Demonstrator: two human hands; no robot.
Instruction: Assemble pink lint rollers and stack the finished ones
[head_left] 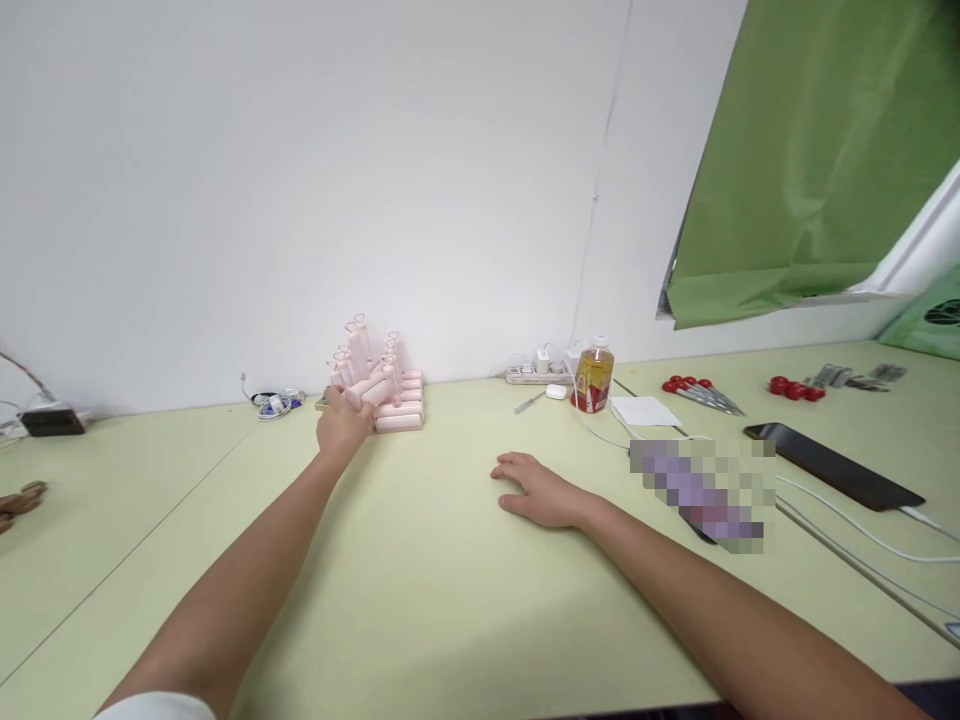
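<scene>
Two hands: left [341, 425] grips one pink rack [382, 385], right [541, 492] flat.

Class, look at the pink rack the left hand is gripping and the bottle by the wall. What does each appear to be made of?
Pink rack: probably moulded plastic, with a smooth, even pastel surface and heart-topped posts; the left hand grips one side.
Bottle: likely clear plastic, since amber liquid shows through it, with a white cap and a printed label. Glass cannot be ruled out.
</scene>
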